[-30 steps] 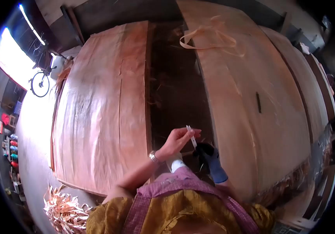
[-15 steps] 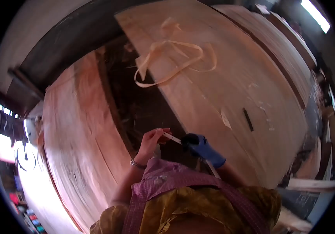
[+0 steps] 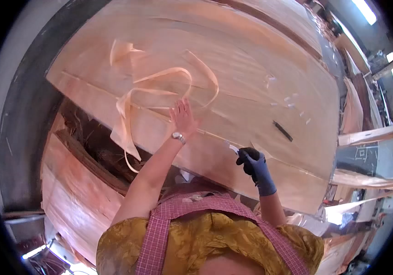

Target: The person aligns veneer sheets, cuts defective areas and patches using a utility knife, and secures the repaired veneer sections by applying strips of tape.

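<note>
My left hand (image 3: 184,120) is bare, with a watch (image 3: 178,137) at the wrist. Its fingers are spread flat on a large sheet of wood veneer (image 3: 251,82), beside a long seam. My right hand (image 3: 253,167), in a blue glove with dark fingers, pinches a short white strip of tape (image 3: 234,148) just over the sheet, close to the same seam. Thin curled veneer offcuts (image 3: 164,72) lie beyond my left hand, and one narrow end hangs over the near edge. A slim black tool (image 3: 282,130) rests on the sheet to the right; its kind is unclear.
Several small white scraps (image 3: 291,105) are scattered near the black tool. At the lower left stands another veneer stack (image 3: 79,176), with a dark gap (image 3: 102,146) between it and the sheet. More boards and veneer (image 3: 366,178) fill the right side.
My hands have parted from the strip they held together near my body. The left has reached forward and flattened on the sheet; the right now holds the white strip over it. The view has turned.
</note>
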The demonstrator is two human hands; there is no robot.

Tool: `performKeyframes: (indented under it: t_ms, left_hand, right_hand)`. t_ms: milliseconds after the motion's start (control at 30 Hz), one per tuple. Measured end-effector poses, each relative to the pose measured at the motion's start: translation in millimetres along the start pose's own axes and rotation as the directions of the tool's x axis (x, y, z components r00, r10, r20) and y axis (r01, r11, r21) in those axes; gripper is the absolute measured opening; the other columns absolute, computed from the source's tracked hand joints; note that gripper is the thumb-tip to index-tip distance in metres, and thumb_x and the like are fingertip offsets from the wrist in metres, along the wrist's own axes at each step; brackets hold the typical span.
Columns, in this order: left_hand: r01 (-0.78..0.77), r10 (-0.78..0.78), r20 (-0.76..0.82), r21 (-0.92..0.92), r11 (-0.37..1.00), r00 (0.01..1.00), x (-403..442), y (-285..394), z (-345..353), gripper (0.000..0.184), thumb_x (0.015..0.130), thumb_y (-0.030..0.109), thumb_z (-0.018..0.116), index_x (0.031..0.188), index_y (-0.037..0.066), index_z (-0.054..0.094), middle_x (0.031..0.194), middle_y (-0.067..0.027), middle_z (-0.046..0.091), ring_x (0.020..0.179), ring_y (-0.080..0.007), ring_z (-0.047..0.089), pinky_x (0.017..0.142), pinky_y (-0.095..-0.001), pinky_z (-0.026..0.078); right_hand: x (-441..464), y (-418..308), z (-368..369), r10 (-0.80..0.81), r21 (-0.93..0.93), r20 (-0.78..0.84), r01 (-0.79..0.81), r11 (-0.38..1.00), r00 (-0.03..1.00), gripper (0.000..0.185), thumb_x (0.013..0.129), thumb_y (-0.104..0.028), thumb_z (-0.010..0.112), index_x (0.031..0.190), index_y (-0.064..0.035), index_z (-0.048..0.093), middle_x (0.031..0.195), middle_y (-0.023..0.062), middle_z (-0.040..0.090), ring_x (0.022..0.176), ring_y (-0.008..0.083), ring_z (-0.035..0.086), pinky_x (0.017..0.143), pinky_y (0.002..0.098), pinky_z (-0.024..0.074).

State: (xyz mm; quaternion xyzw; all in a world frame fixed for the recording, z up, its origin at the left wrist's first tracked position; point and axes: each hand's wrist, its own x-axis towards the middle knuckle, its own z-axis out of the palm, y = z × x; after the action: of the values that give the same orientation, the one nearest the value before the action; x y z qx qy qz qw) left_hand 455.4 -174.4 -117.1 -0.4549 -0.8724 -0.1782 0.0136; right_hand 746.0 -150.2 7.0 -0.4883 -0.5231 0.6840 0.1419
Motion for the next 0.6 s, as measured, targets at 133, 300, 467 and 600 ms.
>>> performKeyframes:
  t_ms: [133, 300, 467, 600]
  left_hand:
    - [-0.075, 0.085, 0.201, -0.059, 0.995, 0.976, 62.8, -12.2, 25.6, 0.080, 0.081, 0.026, 0.070, 0.148, 0.007, 0.032, 0.129, -0.0186, 0.056, 0.124, -0.0359, 0.049, 0.108, -0.0530, 0.033]
    - [0.017, 0.151, 0.359, -0.423, 0.906, 0.921, 95.2, -61.9, 55.5, 0.071, 0.077, 0.017, 0.070, 0.142, 0.010, 0.043, 0.106, -0.0150, 0.066, 0.108, -0.0347, 0.058, 0.102, -0.0464, 0.040]
    - [-0.238, 0.304, 0.129, -0.373, 0.897, 0.944, 145.5, -231.3, -26.4, 0.037, 0.086, 0.008, 0.053, 0.121, 0.005, 0.062, 0.128, -0.0182, 0.058, 0.117, -0.0395, 0.052, 0.105, -0.0453, 0.040]
    - [0.000, -0.042, 0.143, 0.282, 0.960, 0.989, 156.7, -516.4, -174.9, 0.034, 0.092, 0.010, 0.048, 0.124, 0.004, 0.061, 0.117, -0.0164, 0.063, 0.109, -0.0298, 0.060, 0.093, -0.0429, 0.049]
  right_hand:
    - [54.6, -4.9, 21.0, 0.038, 0.064, -0.040, -0.036, 0.997, 0.998, 0.024, 0.098, -0.023, 0.061, 0.109, -0.0020, 0.067, 0.073, 0.0044, 0.067, 0.044, 0.0045, 0.043, 0.041, 0.0205, 0.0313]
    - [109.6, -30.6, 52.3, 0.078, 0.146, -0.004, -0.077, 0.986, 0.997, 0.025, 0.098, -0.023, 0.061, 0.110, -0.0019, 0.067, 0.074, 0.0040, 0.067, 0.045, 0.0045, 0.043, 0.041, 0.0200, 0.0320]
    - [132.0, -44.3, 73.4, 0.093, 0.129, 0.031, -0.096, 0.987, 0.995, 0.025, 0.098, -0.023, 0.061, 0.111, -0.0019, 0.066, 0.074, 0.0041, 0.067, 0.045, 0.0043, 0.044, 0.041, 0.0198, 0.0328]
    - [160.8, -44.7, 88.2, 0.103, 0.126, 0.034, -0.106, 0.986, 0.994, 0.025, 0.097, -0.024, 0.062, 0.109, -0.0020, 0.067, 0.073, 0.0041, 0.067, 0.046, 0.0042, 0.045, 0.041, 0.0200, 0.0335]
